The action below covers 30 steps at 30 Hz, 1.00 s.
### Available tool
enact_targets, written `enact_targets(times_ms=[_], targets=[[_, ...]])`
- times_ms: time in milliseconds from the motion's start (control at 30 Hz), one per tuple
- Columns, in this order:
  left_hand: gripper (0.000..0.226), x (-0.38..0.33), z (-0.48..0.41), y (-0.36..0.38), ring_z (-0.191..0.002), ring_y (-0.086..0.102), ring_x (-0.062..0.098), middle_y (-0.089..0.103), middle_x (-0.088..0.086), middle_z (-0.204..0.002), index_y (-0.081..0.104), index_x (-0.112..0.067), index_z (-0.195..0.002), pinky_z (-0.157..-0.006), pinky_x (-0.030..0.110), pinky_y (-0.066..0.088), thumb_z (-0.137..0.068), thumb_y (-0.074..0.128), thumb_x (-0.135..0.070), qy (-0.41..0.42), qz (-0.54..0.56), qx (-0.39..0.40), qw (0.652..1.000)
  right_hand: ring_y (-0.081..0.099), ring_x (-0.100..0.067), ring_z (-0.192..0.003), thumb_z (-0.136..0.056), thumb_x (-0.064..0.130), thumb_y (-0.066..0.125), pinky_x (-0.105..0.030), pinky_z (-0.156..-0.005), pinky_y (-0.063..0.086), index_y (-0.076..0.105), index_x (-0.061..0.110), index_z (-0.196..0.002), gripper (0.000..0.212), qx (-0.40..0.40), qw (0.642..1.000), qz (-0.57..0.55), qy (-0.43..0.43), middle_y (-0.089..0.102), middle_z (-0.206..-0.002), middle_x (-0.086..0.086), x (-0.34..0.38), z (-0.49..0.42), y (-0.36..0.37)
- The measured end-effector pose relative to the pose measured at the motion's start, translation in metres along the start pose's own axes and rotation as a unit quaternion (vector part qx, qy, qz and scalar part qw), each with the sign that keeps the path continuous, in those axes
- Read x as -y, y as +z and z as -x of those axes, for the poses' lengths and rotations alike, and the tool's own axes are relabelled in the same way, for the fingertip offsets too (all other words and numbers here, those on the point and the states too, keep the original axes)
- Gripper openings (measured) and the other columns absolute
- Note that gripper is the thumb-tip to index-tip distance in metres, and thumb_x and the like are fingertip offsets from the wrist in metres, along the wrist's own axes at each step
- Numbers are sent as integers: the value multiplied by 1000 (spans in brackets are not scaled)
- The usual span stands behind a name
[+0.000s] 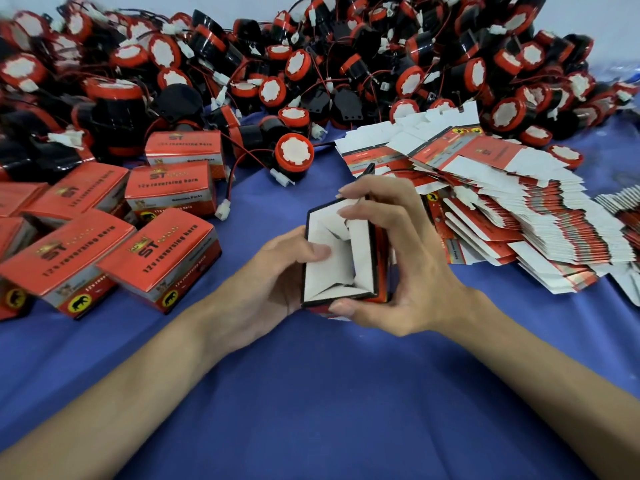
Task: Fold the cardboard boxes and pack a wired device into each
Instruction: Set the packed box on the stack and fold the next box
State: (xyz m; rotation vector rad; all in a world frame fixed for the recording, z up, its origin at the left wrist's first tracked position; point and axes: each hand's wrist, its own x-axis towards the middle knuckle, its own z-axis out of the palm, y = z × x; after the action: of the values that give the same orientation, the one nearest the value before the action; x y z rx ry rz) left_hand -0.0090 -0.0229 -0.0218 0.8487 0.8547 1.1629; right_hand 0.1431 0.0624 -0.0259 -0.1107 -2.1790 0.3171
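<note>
Both hands clasp 1 half-formed carton [332,268] just above the blue cloth [311,393]. The left hand [273,271] cups its left wall, thumb pressing a white inner flap. The right hand [408,258] curls round the right side, fingers over the top edge. The inward flaps suggest 1 end is being closed. The next move probably calls for a reversing horn [294,155] from behind, its wire tucked in. Flat blanks [519,209] lie just right of the carton.

Even, bright, diffuse overhead light; shadows soft and faint on the blue tabletop [311,393]. Wide-angle bowing toward frame edges. Horn pile [242,64] smeared at far left; centre sharp.
</note>
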Motion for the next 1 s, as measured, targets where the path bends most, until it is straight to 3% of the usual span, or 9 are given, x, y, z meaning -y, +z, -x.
enact_targets(times_ms=[233, 333, 567, 733, 867, 1000], targets=[[24, 4, -1, -3, -74, 68, 20, 69, 11, -83, 74, -14, -82, -59, 26, 54, -73, 53, -6, 4, -4, -11, 1000, 49, -28, -112, -82, 49, 64, -35, -98, 41, 46, 7, -114, 57, 27, 999, -5, -20, 43, -119, -15, 6, 1, 7], [21, 7, -3, -2, -75, 68, 18, 68, 8, -82, 73, -14, -84, -56, 24, 53, -75, 55, -8, 10, 15, -14, 1000, 52, -32, -108, -84, 49, 62, -43, -94, 43, 47, 6, -115, 55, 40, 999, 5, -19, 51, -116, -22, 7, -1, 7], [19, 12, -5, -4, -86, 69, 17, 69, 4, -89, 72, -15, -89, -64, 26, 55, -79, 56, -10, 41, 84, -21, 995, 49, -35, -110, -81, 38, 70, -43, -99, 38, 60, -5, -117, 57, 120, 991, 56, -4, 54, -119, -22, 6, -7, 3], [24, 15, -5, -1, -90, 70, 16, 71, 2, -90, 77, -21, -85, -67, 27, 56, -77, 56, -11, 33, 110, -19, 993, 52, -38, -111, -78, 35, 75, -45, -99, 39, 60, -7, -116, 59, 122, 991, 55, -18, 55, -120, -24, 8, -6, 1], [26, 8, -3, -1, -91, 69, 13, 71, -2, -91, 76, -19, -90, -73, 27, 55, -79, 52, -17, -10, 202, 64, 977, 47, -32, -125, -78, 41, 73, -44, -103, 39, 54, -5, -126, 70, 135, 990, 38, 19, 47, -133, -23, 12, -4, 3], [25, 6, -1, -2, -86, 70, 20, 71, 4, -90, 76, -14, -90, -69, 32, 57, -70, 60, -15, 18, 241, 49, 969, 42, -29, -132, -79, 47, 71, -43, -105, 39, 42, 1, -136, 78, 152, 987, 40, 42, 39, -143, -21, 12, -5, -1]])
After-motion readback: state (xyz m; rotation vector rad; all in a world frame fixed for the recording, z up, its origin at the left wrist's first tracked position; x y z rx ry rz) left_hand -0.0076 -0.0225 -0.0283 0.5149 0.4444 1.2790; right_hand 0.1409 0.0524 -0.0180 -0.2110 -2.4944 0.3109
